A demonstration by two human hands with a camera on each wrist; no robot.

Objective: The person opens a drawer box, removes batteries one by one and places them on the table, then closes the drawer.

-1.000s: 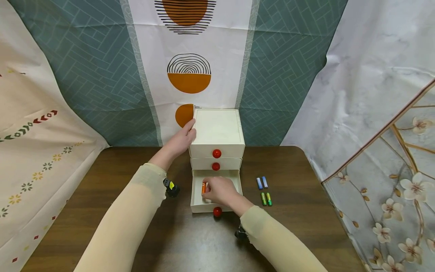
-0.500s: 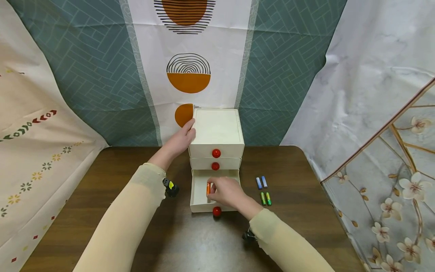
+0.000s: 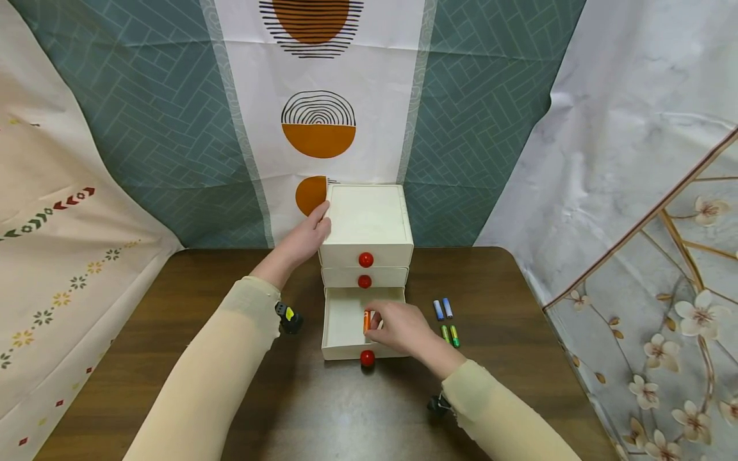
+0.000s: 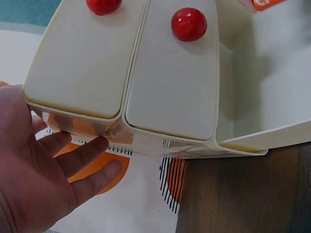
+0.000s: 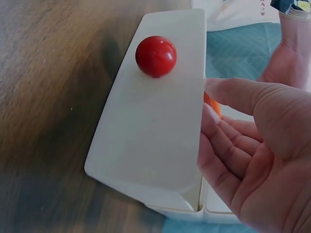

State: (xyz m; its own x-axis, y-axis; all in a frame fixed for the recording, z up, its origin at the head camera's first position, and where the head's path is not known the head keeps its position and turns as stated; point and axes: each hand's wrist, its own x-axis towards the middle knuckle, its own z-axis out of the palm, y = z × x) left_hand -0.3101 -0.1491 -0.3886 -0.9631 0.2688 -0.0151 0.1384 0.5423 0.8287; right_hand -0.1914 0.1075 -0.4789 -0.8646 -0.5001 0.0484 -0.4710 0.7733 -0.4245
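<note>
A white cabinet [image 3: 369, 214] with red-knobbed drawers stands at the back of the table. Its bottom drawer [image 3: 340, 326] is pulled out, while the two upper ones are closed. My right hand [image 3: 400, 326] is over that drawer and pinches an orange battery [image 3: 367, 321] between thumb and fingers. In the right wrist view, the drawer front [image 5: 150, 116] hides most of the battery. At the cabinet's upper left edge rests my left hand [image 3: 305, 237]. The left wrist view shows its fingers [image 4: 87, 155] fairly straight along the cabinet's side, holding nothing.
Right of the cabinet, two blue-and-white batteries [image 3: 448, 308] and two green batteries [image 3: 455, 336] lie on the brown table [image 3: 501, 378]. A patterned cloth [image 3: 478, 128] hangs right behind the cabinet. More cloth hangs at both sides.
My right hand has moved to the right above the open drawer, carrying the orange battery from its left part towards the middle. The left hand stays at the cabinet's side.
</note>
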